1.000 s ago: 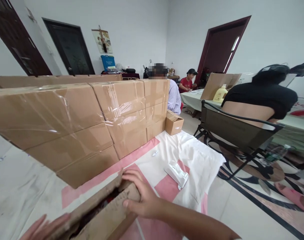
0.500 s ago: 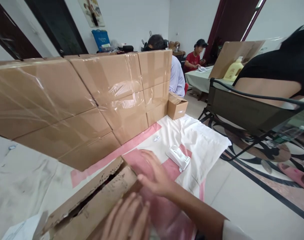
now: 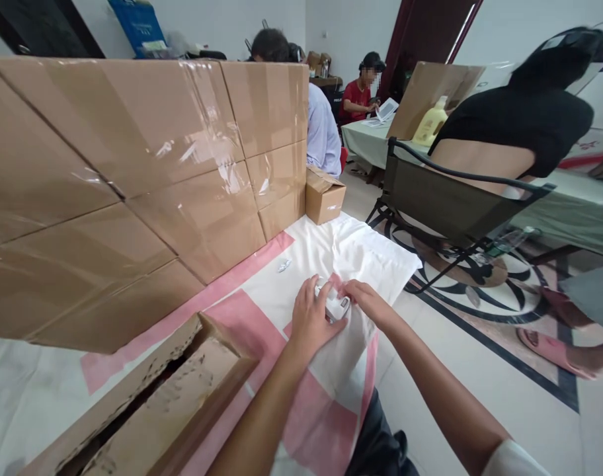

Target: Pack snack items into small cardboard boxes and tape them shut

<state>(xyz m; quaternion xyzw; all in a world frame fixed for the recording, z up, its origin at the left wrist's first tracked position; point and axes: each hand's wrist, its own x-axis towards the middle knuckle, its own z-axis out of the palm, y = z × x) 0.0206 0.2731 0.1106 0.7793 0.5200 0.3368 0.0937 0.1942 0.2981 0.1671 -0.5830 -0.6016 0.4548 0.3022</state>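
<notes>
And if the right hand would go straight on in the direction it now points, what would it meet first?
Most likely the white tape dispenser: the right hand points at it and seems to touch it, though depth is unclear. Just beyond is the left hand.

White tape dispenser (image 3: 337, 308), partly hidden, over cloth (image 3: 363, 248)
</notes>
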